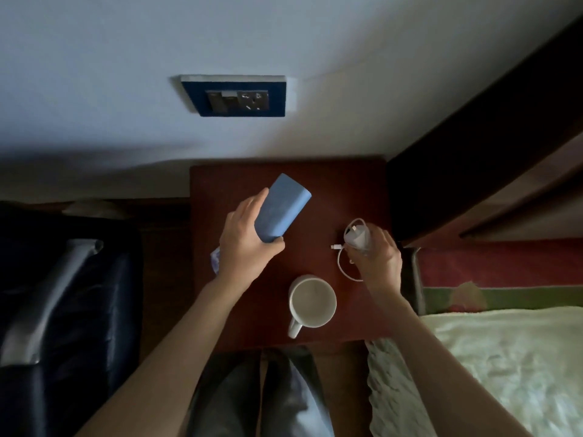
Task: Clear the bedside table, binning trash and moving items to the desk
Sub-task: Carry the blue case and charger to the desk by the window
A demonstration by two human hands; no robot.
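— What is held over the table [331, 184]?
— A smooth blue power bank [280, 212] is clasped in the left hand [249, 244]; the right hand [375, 257] is closed around a white charger [356, 238].
— And room?
— A white mug [312, 302] is set near the front edge.

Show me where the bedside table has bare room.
Bare: the back right corner of the bedside table by the wall, and the middle strip between left hand and charger. Crowded: the front, around the mug.

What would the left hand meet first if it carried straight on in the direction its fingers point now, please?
Probably nothing on the bedside table: the left hand, gripping the blue case, points up-right toward the wall. Depth is unclear.
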